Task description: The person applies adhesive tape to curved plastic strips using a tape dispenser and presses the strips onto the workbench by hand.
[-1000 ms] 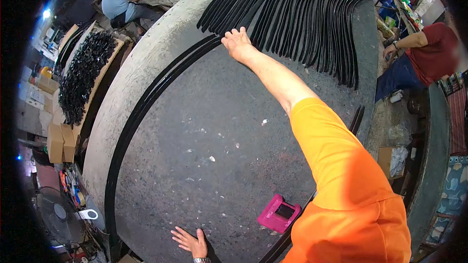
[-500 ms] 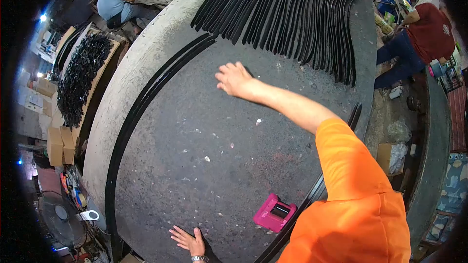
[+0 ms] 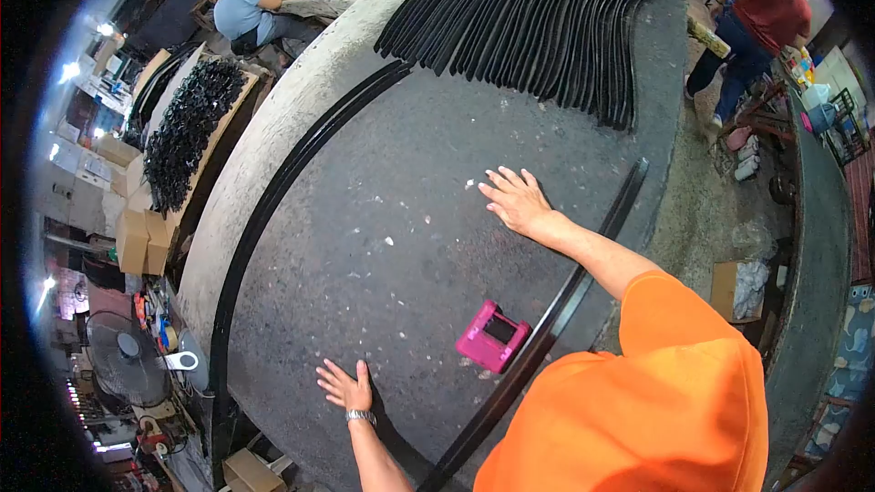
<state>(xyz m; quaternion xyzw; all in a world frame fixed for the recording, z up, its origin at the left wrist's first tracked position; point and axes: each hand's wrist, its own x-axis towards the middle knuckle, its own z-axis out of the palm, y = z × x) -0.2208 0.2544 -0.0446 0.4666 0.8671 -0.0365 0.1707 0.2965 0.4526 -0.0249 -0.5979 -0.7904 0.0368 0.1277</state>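
Observation:
My left hand (image 3: 345, 386), with a metal watch at its wrist, is over the near left part of the dark grey tabletop (image 3: 365, 282). Its fingers are spread, and it holds nothing. Farther up, my right hand (image 3: 517, 201) is open above the middle of the table, fingers apart and empty. Between that hand and my body lies a pink boxy object (image 3: 493, 336) with a dark window. Long black strips (image 3: 570, 296) run along the table edge nearest me, passing behind the pink object. Whether either palm touches the surface I cannot tell.
Many black strips (image 3: 519, 27) lie side by side at the far end. More strips (image 3: 273, 187) curve along the left edge. Past it stand a heap of black pieces (image 3: 191, 132), cardboard boxes (image 3: 143, 241) and a fan (image 3: 128, 360). Two people are nearby, one seated (image 3: 244, 14), one standing (image 3: 761, 14).
My right hand has drawn back from near the far strips toward the right middle of the table. My left hand appears slightly higher in view. The standing person has shifted away.

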